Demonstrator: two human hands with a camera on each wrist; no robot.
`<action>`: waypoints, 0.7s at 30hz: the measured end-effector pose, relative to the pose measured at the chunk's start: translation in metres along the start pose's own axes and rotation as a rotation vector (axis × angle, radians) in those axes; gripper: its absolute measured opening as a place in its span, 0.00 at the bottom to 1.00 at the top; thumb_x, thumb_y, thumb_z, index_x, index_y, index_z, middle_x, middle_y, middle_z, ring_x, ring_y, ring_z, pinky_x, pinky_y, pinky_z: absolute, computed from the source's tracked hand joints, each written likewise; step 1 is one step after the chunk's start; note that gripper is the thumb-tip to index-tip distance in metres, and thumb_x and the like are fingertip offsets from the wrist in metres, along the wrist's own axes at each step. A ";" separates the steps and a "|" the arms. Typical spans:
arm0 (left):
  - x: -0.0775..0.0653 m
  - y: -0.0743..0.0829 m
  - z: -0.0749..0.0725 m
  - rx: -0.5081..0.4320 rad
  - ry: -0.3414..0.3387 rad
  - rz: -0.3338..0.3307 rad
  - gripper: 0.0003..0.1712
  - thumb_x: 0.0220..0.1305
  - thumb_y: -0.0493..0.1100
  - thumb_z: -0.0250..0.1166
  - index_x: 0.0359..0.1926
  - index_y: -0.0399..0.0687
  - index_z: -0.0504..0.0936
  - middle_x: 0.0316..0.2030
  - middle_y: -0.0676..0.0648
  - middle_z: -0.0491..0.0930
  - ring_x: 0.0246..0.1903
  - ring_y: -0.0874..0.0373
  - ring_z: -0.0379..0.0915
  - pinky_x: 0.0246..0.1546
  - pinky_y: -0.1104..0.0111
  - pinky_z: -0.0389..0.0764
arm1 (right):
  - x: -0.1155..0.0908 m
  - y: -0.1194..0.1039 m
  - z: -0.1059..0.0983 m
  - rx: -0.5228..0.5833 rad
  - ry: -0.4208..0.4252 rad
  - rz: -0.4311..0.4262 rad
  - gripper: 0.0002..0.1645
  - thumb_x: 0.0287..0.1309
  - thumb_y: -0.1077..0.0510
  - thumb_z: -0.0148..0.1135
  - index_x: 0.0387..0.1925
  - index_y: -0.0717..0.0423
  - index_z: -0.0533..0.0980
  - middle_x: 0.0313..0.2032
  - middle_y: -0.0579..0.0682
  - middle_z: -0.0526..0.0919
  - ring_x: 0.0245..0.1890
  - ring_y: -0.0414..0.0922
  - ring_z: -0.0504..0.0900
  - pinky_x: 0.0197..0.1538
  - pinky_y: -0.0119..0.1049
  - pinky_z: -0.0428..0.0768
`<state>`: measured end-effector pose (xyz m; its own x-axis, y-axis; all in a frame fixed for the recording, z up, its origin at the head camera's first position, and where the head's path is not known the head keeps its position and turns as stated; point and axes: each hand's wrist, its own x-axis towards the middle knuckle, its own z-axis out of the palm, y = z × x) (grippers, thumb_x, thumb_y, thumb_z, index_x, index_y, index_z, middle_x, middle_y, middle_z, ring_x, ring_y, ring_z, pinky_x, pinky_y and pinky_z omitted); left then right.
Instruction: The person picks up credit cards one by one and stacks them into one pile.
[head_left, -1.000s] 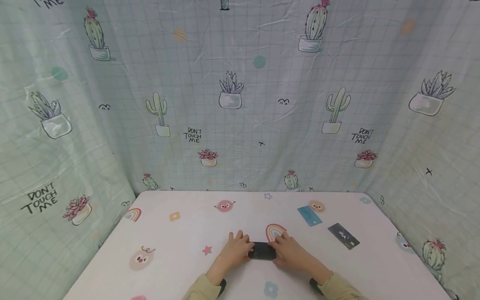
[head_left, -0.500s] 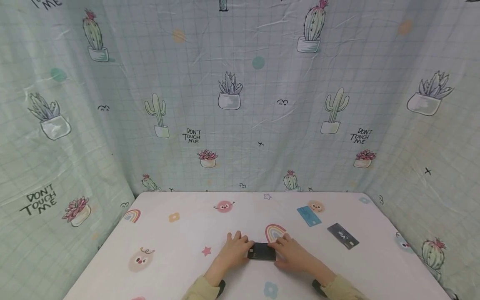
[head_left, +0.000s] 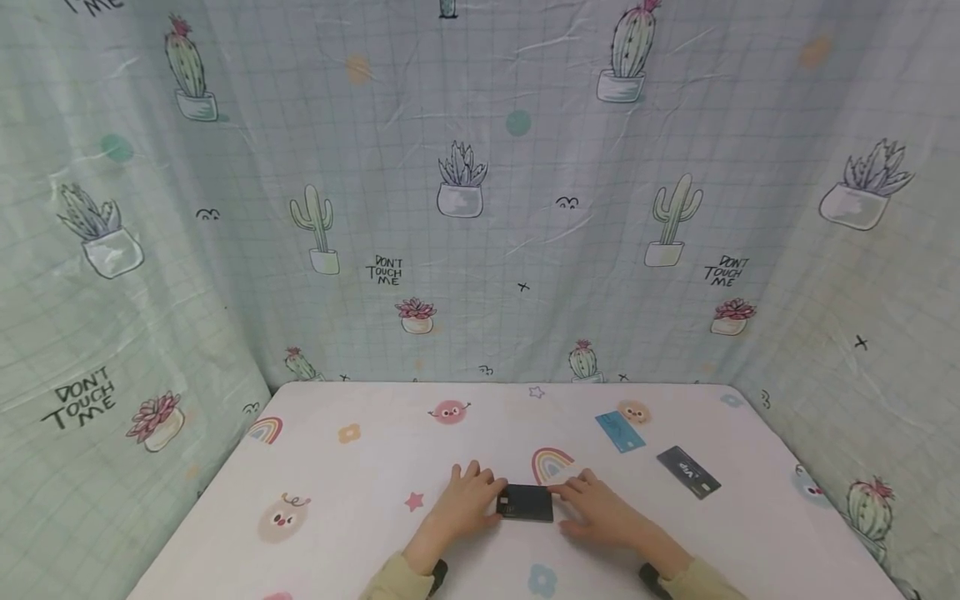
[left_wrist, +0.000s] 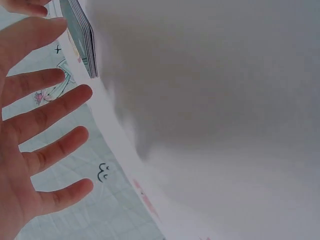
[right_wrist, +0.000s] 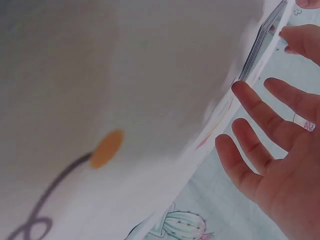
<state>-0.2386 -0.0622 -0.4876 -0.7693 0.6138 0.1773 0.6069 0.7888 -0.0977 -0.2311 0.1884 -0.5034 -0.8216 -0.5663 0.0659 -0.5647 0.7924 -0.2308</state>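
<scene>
A stack of several cards [head_left: 527, 503], with a black one on top, lies on the table in front of me. Its layered edges show in the left wrist view, where the stack [left_wrist: 84, 37] sits near the thumb. My left hand [head_left: 467, 502] is at the stack's left end, thumb and a finger at its edge, the other fingers spread. To the right of the stack is my right hand [head_left: 598, 508], fingers loosely spread, its index fingertip at the top right corner. Whether that fingertip touches is unclear. In the right wrist view the right hand [right_wrist: 285, 135] holds nothing.
A blue card [head_left: 620, 432] lies farther back on the right. Nearer, a dark grey card marked VIP [head_left: 688, 472] lies at an angle. The white table [head_left: 360, 483] has printed cartoon shapes. A cactus-patterned curtain [head_left: 480, 250] hangs behind it and along both sides.
My right hand has drawn a little to the right, baring more of the stack's right end. The left hand remains at the left end. The stack and both loose cards stay in place.
</scene>
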 end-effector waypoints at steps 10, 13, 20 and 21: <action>0.008 -0.004 -0.001 -0.015 0.082 0.028 0.17 0.52 0.54 0.63 0.43 0.56 0.78 0.36 0.54 0.76 0.37 0.58 0.64 0.38 0.61 0.67 | -0.010 0.015 0.002 -0.044 0.067 0.014 0.27 0.50 0.44 0.59 0.53 0.46 0.70 0.43 0.40 0.75 0.40 0.36 0.65 0.44 0.35 0.71; 0.011 -0.004 -0.002 0.001 0.093 0.044 0.16 0.53 0.54 0.62 0.43 0.57 0.78 0.36 0.55 0.76 0.37 0.59 0.64 0.36 0.64 0.64 | -0.014 0.020 0.000 -0.030 0.062 0.051 0.27 0.51 0.45 0.58 0.53 0.47 0.70 0.44 0.41 0.75 0.42 0.38 0.66 0.48 0.38 0.71; 0.019 -0.004 -0.005 -0.015 0.122 0.090 0.14 0.56 0.53 0.60 0.42 0.57 0.78 0.37 0.55 0.76 0.38 0.59 0.65 0.36 0.67 0.64 | -0.021 0.032 -0.007 -0.021 0.048 0.149 0.25 0.52 0.45 0.57 0.53 0.45 0.70 0.47 0.41 0.74 0.45 0.38 0.66 0.51 0.40 0.71; 0.021 -0.003 -0.005 -0.019 0.132 0.101 0.13 0.56 0.52 0.61 0.42 0.56 0.78 0.37 0.54 0.76 0.38 0.60 0.64 0.35 0.68 0.64 | -0.022 0.033 -0.007 -0.019 0.057 0.152 0.25 0.52 0.45 0.58 0.53 0.46 0.70 0.46 0.41 0.74 0.44 0.38 0.66 0.50 0.40 0.71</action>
<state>-0.2554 -0.0524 -0.4785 -0.6724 0.6792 0.2944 0.6843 0.7219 -0.1026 -0.2322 0.2293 -0.5053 -0.9005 -0.4262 0.0868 -0.4345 0.8725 -0.2237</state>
